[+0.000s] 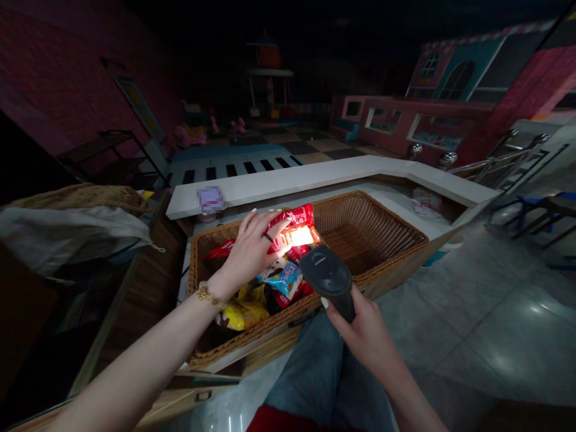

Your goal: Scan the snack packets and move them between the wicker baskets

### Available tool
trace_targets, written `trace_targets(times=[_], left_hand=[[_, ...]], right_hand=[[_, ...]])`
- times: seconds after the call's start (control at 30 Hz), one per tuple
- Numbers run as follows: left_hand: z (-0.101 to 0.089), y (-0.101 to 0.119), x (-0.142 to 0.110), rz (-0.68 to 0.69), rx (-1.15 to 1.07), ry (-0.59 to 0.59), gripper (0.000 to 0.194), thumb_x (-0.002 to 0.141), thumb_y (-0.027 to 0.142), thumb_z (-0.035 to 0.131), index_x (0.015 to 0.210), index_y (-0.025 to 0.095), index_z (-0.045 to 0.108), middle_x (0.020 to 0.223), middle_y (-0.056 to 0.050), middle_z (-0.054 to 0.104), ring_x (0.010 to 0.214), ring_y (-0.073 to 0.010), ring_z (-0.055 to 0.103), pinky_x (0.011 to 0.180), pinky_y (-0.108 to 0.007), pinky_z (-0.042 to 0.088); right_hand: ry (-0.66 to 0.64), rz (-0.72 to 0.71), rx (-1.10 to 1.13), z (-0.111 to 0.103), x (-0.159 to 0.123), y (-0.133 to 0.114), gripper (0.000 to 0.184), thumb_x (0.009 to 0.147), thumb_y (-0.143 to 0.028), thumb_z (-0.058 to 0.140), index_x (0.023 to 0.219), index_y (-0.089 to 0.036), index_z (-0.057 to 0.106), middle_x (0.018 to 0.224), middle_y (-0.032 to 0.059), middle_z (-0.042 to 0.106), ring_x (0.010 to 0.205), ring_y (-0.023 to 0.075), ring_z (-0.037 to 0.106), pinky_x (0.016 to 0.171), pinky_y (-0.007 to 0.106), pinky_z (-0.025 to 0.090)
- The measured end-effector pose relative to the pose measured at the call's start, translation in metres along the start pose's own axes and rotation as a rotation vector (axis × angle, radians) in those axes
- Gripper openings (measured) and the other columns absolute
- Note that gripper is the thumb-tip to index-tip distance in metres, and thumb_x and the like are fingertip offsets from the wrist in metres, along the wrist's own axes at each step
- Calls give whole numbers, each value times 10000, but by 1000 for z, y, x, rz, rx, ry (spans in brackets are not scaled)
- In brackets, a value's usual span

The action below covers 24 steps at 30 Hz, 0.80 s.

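My left hand [254, 246] is closed on a red snack packet [294, 216], held above the left half of a brown wicker basket [396, 237]. In my right hand [366, 327] is a dark handheld barcode scanner [326, 270], its head pointed at the packet. Bright light falls on the packet's face, washing out its print. Beneath my left hand lie several snack bags, among them a blue and white bag [288, 276] and a yellow bag [243, 312]. A bracelet circles my left wrist.
The basket rests on a counter with a raised white ledge [288, 180] behind it. A pale purple blurred item [210, 199] stands at the ledge's left end. White cloth [76, 234] is heaped at the left. Further back, a piano-key mat [238, 168] covers the floor.
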<state>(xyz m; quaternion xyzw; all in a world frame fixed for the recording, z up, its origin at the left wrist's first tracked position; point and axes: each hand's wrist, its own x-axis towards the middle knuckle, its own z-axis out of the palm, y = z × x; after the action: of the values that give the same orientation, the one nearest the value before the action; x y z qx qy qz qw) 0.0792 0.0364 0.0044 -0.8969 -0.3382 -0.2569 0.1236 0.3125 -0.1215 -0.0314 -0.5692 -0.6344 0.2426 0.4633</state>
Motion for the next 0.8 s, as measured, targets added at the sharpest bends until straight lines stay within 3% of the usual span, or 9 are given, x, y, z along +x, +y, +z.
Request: trace_targets(times=[0.23, 0.47, 0.57, 0.67, 0.8], left_hand=[[-1, 2, 1, 9, 21, 41, 624, 961, 345, 651, 1533, 251, 420, 1525, -169, 498, 1425, -327, 464, 1243, -587, 256], [-4, 4, 4, -23, -14, -6, 645, 940, 342, 681, 1525, 230, 433, 1511, -171, 516, 1411, -323, 482, 1248, -584, 246], [-4, 10, 24, 39, -56, -59, 662, 935, 341, 694, 1535, 240, 433, 1521, -167, 517, 1433, -321, 461, 1256, -593, 215], [3, 18, 60, 140, -83, -81, 653, 954, 357, 676, 1547, 255, 421, 1595, -152, 448, 1515, -323, 351, 1265, -610, 159], [13, 20, 98, 105, -100, -91, 693, 957, 333, 677, 1572, 241, 372, 1666, -130, 349, 1570, -337, 228, 1265, -626, 126]], right_hand=[[9, -14, 2, -2, -2, -2, 187, 904, -317, 598, 1049, -215, 657, 813, 36, 752, 728, 236, 735, 673, 282, 561], [79, 41, -7, -10, -1, 9, 183, 907, -358, 622, 1022, -225, 673, 774, 28, 746, 675, 235, 714, 643, 298, 551], [119, 51, -16, -17, 0, 15, 207, 904, -381, 642, 1034, -223, 673, 777, 26, 749, 691, 242, 715, 649, 306, 545], [192, 63, -23, -24, 4, 18, 245, 906, -449, 648, 967, -214, 680, 722, 22, 727, 645, 233, 689, 610, 304, 519], [226, 69, -19, -32, 11, 19, 282, 899, -485, 654, 947, -209, 684, 677, 17, 705, 615, 227, 665, 593, 308, 505]])
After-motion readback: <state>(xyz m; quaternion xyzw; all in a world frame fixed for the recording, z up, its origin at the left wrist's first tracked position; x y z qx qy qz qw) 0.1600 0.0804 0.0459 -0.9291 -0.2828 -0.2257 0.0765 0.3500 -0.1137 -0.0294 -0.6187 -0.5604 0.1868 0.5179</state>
